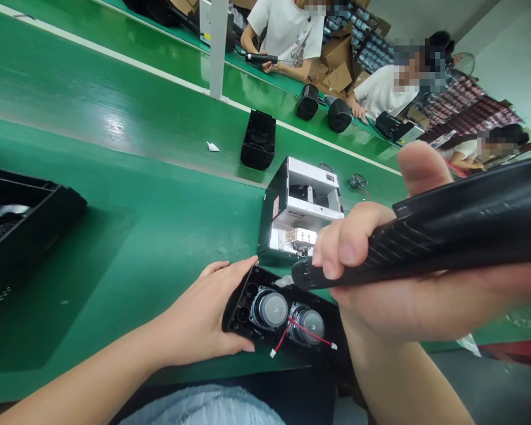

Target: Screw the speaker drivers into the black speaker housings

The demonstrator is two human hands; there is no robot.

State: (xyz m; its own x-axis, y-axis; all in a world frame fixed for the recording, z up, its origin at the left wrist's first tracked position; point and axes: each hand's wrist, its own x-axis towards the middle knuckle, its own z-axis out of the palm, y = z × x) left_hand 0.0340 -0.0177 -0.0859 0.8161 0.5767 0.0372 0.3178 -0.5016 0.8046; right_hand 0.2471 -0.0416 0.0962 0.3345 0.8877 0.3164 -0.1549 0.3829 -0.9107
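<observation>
Black speaker housing (259, 278), open side up, at the near edge of the green bench (159, 189). Looks like stiff moulded plastic; 2 speaker drivers (274, 310) with chunky magnets probably make it front-heavy. Smooth walls may slip. Best hold: outer walls at the end, clear of the thin red leads (283, 341) and their white plugs, the fragile part.

Left hand (219, 310) grips the left end, fingers over the far wall, thumb on the near one; forearm low, slanting in from lower left. Right hand (380, 310) wraps a black electric screwdriver (judged by shape) (451, 230), thumb raised, tool near level, pale tip just above the far rim; contact cannot be told. Screw feeder (301, 215) just beyond.
</observation>
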